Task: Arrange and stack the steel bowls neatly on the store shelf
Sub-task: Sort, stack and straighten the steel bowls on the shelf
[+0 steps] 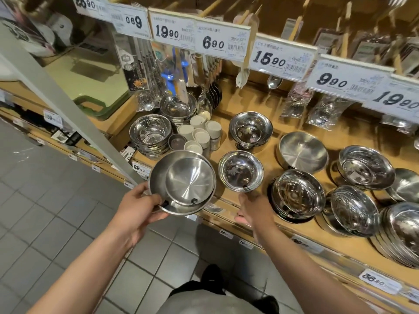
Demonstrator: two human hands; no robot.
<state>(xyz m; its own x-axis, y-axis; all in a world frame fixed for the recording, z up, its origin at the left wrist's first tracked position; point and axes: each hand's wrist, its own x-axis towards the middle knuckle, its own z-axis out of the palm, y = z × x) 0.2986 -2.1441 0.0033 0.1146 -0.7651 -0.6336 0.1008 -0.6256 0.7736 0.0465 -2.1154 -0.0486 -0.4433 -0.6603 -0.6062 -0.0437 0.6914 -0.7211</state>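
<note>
My left hand (140,206) grips the near rim of a nested pair of brushed steel bowls (183,182), held over the shelf's front edge. My right hand (250,208) holds a small shiny steel bowl (240,170) from underneath, just above the wooden shelf (256,225); its fingers are mostly hidden behind the bowl. More steel bowls sit on the shelf: a stack at the left (149,132), a polished bowl behind (250,129), a brushed one (302,151), and several tilted stacks to the right (298,194).
Small white-lidded cups (200,134) cluster between the bowl stacks. Price tags (223,40) hang above on a rail, with spoons and packaged utensils (294,103) behind. A grey post (68,105) slants across the left. Tiled floor lies below.
</note>
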